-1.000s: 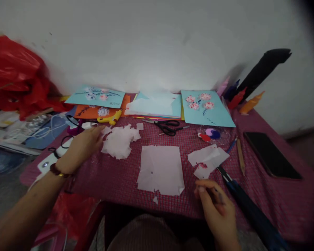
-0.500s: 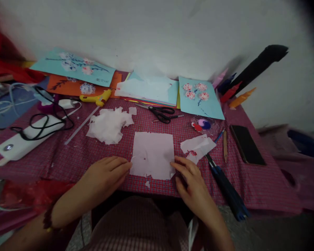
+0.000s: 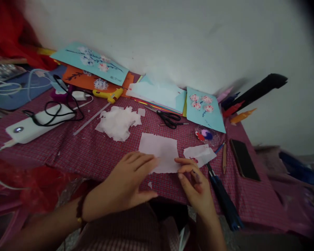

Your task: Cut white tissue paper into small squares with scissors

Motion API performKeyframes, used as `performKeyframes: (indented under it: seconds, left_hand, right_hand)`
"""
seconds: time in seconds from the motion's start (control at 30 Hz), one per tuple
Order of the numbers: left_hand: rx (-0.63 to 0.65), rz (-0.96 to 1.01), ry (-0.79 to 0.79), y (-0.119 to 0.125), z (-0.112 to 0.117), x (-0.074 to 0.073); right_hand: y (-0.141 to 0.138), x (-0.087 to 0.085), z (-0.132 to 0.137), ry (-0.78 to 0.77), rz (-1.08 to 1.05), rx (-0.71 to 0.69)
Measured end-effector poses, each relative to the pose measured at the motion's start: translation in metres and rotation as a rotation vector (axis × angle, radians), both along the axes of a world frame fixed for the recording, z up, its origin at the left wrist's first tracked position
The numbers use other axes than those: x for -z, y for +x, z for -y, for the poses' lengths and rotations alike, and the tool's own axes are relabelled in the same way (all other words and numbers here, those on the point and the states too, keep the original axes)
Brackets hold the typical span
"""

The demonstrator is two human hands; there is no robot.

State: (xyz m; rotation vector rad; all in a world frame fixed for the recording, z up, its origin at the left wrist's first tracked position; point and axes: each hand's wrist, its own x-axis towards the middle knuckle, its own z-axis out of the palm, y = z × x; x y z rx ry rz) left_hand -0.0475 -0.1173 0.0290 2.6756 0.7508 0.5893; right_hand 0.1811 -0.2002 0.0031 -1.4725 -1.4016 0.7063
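A thin, pale square of tissue paper (image 3: 159, 146) with ragged edges lies before me on the checked cloth. My left hand (image 3: 128, 179) reaches over its lower left part, fingers stretched and thumb held apart. At its lower right corner is my right hand (image 3: 195, 183), with thumb and middle finger brought together at the paper's edge and the index finger extended. A small torn scrap (image 3: 150, 185) lies just below the sheet. To the right is a crumpled piece of tissue with red stains (image 3: 199, 153). A heap of white tissue pieces (image 3: 117, 122) sits at upper left.
Black scissors (image 3: 169, 118), a yellow glue gun (image 3: 108, 94) and a glue stick (image 3: 91, 119) lie farther back. On the right are a blue-handled cutter (image 3: 225, 198), a pencil (image 3: 224, 158) and a phone (image 3: 244, 158). A white power bank (image 3: 39, 123) with cables occupies the left. Flower pictures (image 3: 205, 108) line the wall.
My left hand has moved right, from beside the sheet to over it. My right fingers have curled at the corner. The sheet's lower edge looks raised or shifted away. The view has tilted.
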Motion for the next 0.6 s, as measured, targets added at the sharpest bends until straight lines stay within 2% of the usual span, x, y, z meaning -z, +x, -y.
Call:
performKeyframes:
  seconds: [0.1, 0.2, 0.27, 0.37, 0.6]
  left_hand:
    - [-0.004, -0.046, 0.065, 0.025, 0.003, 0.013]
    - [-0.081, -0.078, 0.120, 0.030, -0.007, 0.028]
    - [-0.118, -0.078, 0.118, 0.021, -0.016, 0.034]
    - [-0.106, -0.051, 0.114, 0.001, -0.022, 0.036]
    - [0.010, -0.016, 0.164, -0.022, -0.011, 0.042]
  right_hand:
    - [-0.002, -0.007, 0.002, 0.011, 0.003, 0.006]
    - [0.000, -0.012, 0.010, -0.004, 0.016, 0.027]
    - [0.004, -0.015, 0.017, -0.021, 0.008, 0.036]
    - [0.010, -0.014, 0.025, -0.048, -0.024, 0.016]
    - [0.015, -0.004, 0.042, -0.180, -0.055, -0.136]
